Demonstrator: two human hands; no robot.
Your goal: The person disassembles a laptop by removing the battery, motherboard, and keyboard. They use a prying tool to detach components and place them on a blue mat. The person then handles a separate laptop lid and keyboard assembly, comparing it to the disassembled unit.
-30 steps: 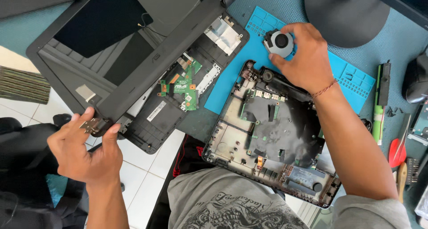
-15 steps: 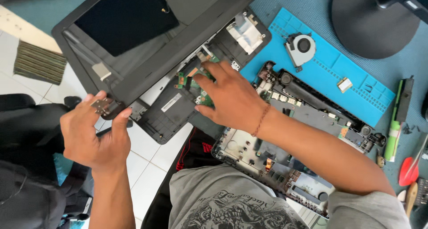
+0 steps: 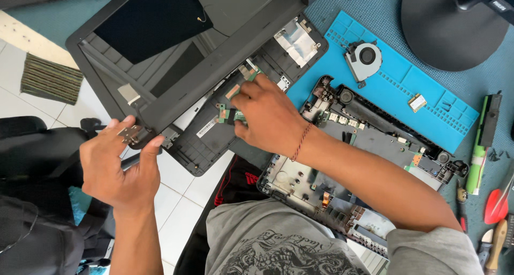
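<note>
Gripping lid hinge [image 3: 130, 134] w/ left hand [image 3: 120, 168]; right hand [image 3: 270, 117] on, prob., green board [image 3: 230, 114].

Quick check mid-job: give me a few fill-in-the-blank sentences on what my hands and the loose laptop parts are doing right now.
1. The left hand grips the metal ____ at the corner of the laptop lid.
2. The right hand touches a small ____ circuit board.
3. The cooling fan lies on the ____ mat.

Missing words: hinge; green; blue
</note>
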